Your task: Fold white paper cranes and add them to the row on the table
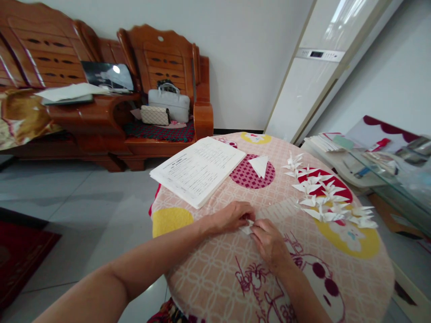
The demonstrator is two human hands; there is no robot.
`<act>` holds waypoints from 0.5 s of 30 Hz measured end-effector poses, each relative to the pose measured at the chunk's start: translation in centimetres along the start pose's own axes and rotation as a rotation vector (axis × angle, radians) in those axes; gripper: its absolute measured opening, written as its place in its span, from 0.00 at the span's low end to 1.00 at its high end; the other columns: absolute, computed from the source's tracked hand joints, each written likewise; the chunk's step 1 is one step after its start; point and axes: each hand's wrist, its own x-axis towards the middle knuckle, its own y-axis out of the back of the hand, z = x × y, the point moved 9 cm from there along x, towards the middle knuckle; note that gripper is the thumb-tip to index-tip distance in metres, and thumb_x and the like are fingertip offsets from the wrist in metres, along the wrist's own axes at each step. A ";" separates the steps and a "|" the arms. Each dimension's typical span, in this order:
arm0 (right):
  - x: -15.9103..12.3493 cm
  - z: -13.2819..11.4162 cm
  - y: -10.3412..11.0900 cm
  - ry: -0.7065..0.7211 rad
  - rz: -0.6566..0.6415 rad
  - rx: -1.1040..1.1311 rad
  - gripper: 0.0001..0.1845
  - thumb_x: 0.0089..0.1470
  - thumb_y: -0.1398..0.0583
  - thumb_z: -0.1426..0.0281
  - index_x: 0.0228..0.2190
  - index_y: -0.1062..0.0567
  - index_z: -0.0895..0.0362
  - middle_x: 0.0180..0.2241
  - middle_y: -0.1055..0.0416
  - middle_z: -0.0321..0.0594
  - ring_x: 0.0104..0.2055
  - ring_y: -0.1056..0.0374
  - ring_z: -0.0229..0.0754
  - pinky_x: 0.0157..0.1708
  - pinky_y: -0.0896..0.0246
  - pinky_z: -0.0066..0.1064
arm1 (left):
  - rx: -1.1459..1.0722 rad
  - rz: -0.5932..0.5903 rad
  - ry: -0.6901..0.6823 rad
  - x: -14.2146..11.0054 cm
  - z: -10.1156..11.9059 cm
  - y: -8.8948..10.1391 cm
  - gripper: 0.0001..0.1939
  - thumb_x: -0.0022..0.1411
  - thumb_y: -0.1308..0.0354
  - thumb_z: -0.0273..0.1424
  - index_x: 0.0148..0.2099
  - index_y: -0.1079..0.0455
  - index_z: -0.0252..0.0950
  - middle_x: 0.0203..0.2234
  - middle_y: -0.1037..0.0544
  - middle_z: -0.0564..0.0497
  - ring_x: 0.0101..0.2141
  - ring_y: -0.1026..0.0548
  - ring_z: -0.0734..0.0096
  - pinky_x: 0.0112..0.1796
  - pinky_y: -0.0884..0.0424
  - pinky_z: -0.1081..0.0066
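Note:
Near the middle of the round table, my left hand (235, 216) and my right hand (270, 244) meet over a small piece of folded white paper (247, 229). The fingers of both hands are closed on it, and they cover much of its shape. Beyond my hands lies a folded white paper triangle (260, 166) on a purple checked circle of the cloth. Several white paper cranes (323, 214) stand in a group to the right. On the far left of the table is a thick stack of printed sheets (199, 169).
A pink patterned cloth (215, 264) covers the table. Wooden armchairs (161, 58) stand along the wall, one holding a grey handbag (173, 103). To the right, a glass-edged stand (387, 175) bears papers and small items. A tall white air conditioner (303, 85) stands behind.

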 end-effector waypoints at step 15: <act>0.0 0.3 0.2 -0.023 0.000 0.069 0.13 0.60 0.47 0.77 0.31 0.24 0.58 0.33 0.31 0.43 0.37 0.37 0.43 0.37 0.36 0.33 | -0.006 0.022 0.007 -2.9 1.0 -0.2 0.06 0.62 0.44 0.28 0.37 0.27 0.33 0.34 0.24 0.46 0.38 0.27 0.68 0.40 0.34 0.73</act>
